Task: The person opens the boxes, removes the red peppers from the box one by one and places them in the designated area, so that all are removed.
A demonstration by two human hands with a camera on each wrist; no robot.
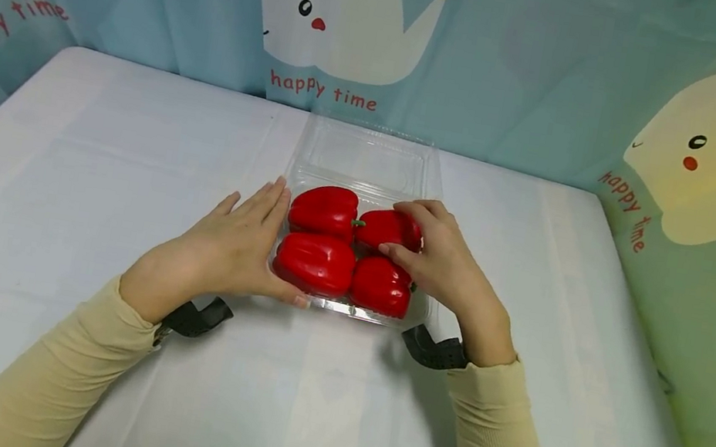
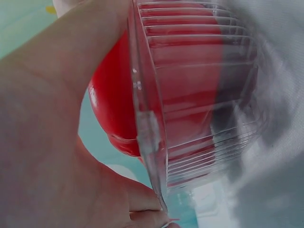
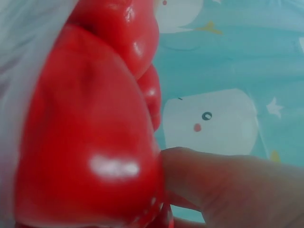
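Holds far-right red pepper (image 1: 387, 230) between thumb and fingers of right hand (image 1: 442, 256), in far right corner of clear container (image 1: 354, 311), beside three other peppers (image 1: 314, 263). Rests left hand (image 1: 231, 246), spread wide, against container's left edge; has lid (image 1: 368, 159) open toward far edge of table (image 1: 272, 413).

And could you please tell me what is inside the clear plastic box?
Four red peppers sit inside the box; the right grip partly covers the far right one. Whatever lies directly beneath them is hidden.
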